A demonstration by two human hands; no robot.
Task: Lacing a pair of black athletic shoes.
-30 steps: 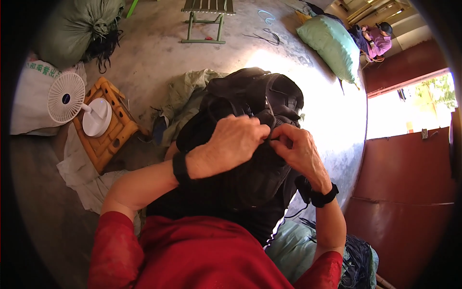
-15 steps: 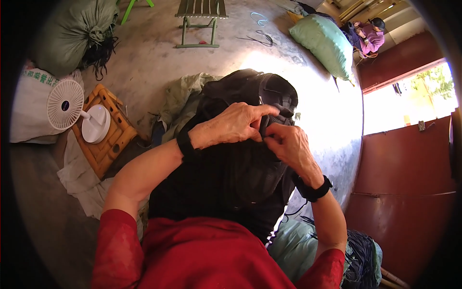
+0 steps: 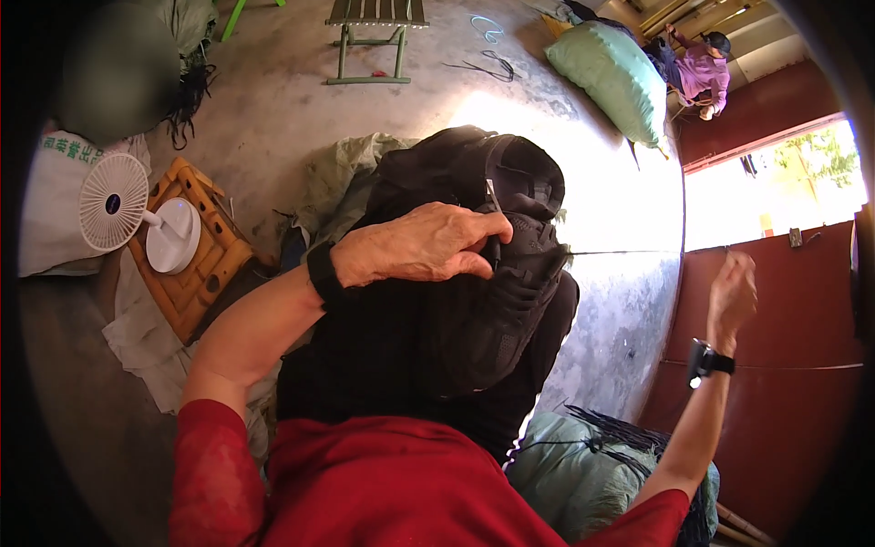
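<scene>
A black shoe (image 3: pixel 499 333) is resting on the person's dark trousers (image 3: pixel 365 356), its rounded toe pointing back toward the red shirt (image 3: pixel 383 479) and its padded opening facing away. The upper is looking matte and dark all over, with mesh-like patches and ridged bands running across the front, while the collar is standing up in a wide, open curve at the far end. The left hand (image 3: pixel 424 244) is reaching over the shoe from the side, its thumb and forefinger pinching a slim item (image 3: pixel 491 193) at the lacing; a pale upper end is sticking up past the forefinger, but its kind is too small to tell. A thin dark cord (image 3: pixel 624 252) is running nearly straight from the shoe's right side across the bright floor (image 3: pixel 611 314). The right hand (image 3: pixel 734 294) is hanging well out to the right, fingers curling closed at the cord's far end, and seems to be gripping it, though the exact contact is too small to see. To the left, a white fan (image 3: pixel 173 235) is standing on a bamboo stool (image 3: pixel 196 283). A pale green sack (image 3: pixel 611 82) is lying farther off, and a co-worker (image 3: pixel 702 77) in purple is sitting just beyond it.
</scene>
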